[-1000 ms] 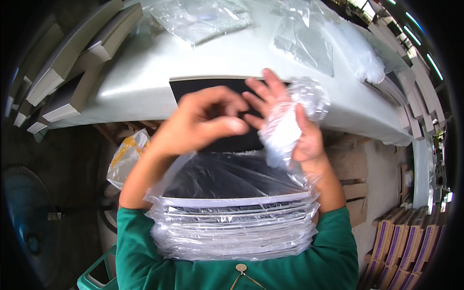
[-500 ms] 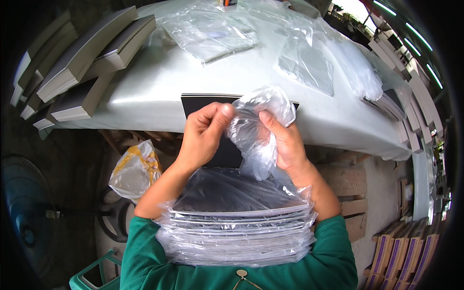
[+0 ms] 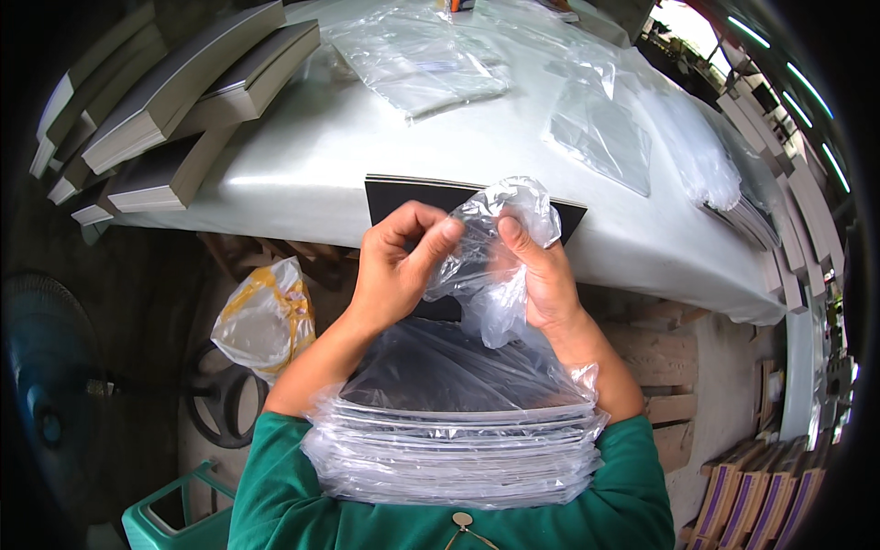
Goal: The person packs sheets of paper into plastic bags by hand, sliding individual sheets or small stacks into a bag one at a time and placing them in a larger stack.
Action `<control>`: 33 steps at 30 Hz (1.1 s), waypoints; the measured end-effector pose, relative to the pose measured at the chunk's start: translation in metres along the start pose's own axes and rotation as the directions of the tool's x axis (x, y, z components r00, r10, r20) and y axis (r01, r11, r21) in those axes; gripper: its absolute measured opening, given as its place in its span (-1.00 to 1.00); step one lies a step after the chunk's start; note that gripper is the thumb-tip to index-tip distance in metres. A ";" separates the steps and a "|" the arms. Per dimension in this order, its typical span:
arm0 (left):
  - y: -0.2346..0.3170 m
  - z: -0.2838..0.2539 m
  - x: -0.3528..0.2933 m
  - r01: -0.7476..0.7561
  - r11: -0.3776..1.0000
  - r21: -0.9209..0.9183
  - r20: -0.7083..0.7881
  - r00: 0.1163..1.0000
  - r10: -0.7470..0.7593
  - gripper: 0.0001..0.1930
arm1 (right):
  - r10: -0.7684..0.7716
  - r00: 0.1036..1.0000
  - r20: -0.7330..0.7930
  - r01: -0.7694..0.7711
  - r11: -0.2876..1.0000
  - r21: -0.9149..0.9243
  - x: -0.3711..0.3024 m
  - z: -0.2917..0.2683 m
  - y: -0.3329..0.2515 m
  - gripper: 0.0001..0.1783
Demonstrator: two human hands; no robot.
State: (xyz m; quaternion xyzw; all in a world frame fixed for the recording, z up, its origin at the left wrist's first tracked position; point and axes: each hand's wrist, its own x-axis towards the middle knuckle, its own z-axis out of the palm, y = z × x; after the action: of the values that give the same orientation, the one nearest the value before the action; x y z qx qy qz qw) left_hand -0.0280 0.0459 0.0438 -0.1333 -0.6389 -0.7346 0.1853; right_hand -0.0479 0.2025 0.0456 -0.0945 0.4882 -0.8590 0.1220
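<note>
A crumpled clear plastic bag point(image 3: 500, 307) is bunched up between my two hands. My left hand point(image 3: 403, 266) is closed on the bag's left side, thumb and fingers pinched together. My right hand point(image 3: 545, 275) grips the other side, its thumb pressed on the plastic and its fingers mostly hidden. Behind the hands, a black board point(image 3: 390, 194) stands on edge against the table's near side; the bag and hands cover much of it. Right below, close to my body, lies a thick stack of dark flat sheets in clear plastic point(image 3: 454, 454), between my forearms.
The table point(image 3: 302, 174) has a pale cover. On it lie clear plastic bags point(image 3: 422, 69), with thick book-like blocks point(image 3: 165, 170) stacked at the left. A tied plastic sack point(image 3: 261, 321), a fan point(image 3: 46, 385) and a green stool point(image 3: 174, 509) stand left; bundled boards point(image 3: 752, 495) lower right.
The whole view has shifted slightly, so the table and board sit further right. Both hands keep hold of the bag; its bunched top has sunk a little.
</note>
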 end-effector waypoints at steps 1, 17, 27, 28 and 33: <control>0.000 -0.009 0.000 0.067 0.998 0.000 0.081 0.994 -0.067 -0.77 | -0.008 1.000 0.021 0.007 0.999 0.038 -0.001 0.002 -0.001 -0.70; -0.001 -0.033 -0.019 0.277 0.931 0.236 0.862 0.384 -0.332 -0.79 | 0.062 0.929 0.365 -0.105 0.990 0.098 -0.029 -0.056 -0.027 -0.78; -0.010 -0.090 -0.011 0.497 0.868 0.015 0.671 0.639 -0.378 -0.73 | 0.269 0.872 0.409 -0.310 0.950 0.034 -0.042 -0.116 -0.023 -0.66; -0.007 -0.086 -0.003 0.453 0.750 -0.481 0.546 0.825 -0.148 -0.73 | 0.284 0.906 0.315 -0.169 0.923 -0.345 -0.047 -0.110 -0.017 -0.58; -0.024 -0.074 -0.027 0.834 0.533 -0.144 0.579 0.508 -0.638 -0.54 | -0.111 0.916 0.386 -0.088 0.883 0.462 -0.056 -0.108 0.004 -0.35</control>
State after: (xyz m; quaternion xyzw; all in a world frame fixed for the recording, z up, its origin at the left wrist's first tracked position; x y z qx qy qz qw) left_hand -0.0114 -0.0219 -0.0006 -0.0452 -0.4882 -0.8014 -0.3426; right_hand -0.0239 0.3052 -0.0148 -0.2390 0.2293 -0.9142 0.2335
